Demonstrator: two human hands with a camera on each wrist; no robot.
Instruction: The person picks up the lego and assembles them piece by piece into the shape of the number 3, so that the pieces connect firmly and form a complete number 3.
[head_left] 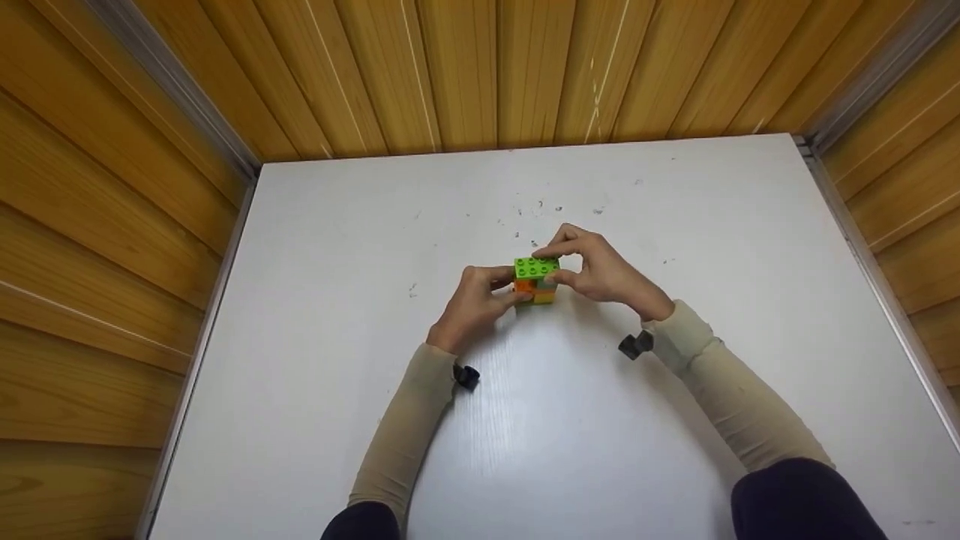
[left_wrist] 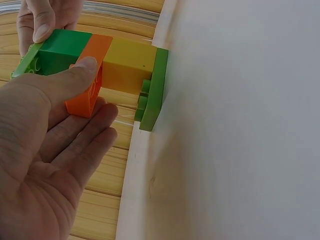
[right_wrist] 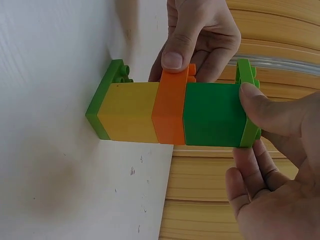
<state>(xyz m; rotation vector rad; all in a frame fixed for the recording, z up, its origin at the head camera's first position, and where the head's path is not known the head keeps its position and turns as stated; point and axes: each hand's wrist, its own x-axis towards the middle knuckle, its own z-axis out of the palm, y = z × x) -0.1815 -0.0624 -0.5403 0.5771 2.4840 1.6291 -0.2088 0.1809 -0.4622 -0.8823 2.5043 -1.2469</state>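
Observation:
A toy building brick stack stands on the white table (head_left: 337,375). From bottom to top it has a light green studded plate (left_wrist: 157,90), a yellow brick (right_wrist: 130,110), an orange brick (right_wrist: 169,112), a dark green brick (right_wrist: 212,115) and another light green plate (head_left: 529,268). My left hand (head_left: 472,301) pinches the orange brick, which juts out to that side beyond the yellow one. At the top, my right hand (head_left: 606,270) holds the upper light green plate between thumb and fingers, with the plate flat against the dark green brick.
Wood-patterned panels (head_left: 465,75) wall in the far side and both sides of the table, with metal rails (head_left: 180,82) at the corners. Small dark scuffs (head_left: 559,208) mark the tabletop beyond the hands. A black wrist camera (head_left: 636,345) hangs at the right sleeve.

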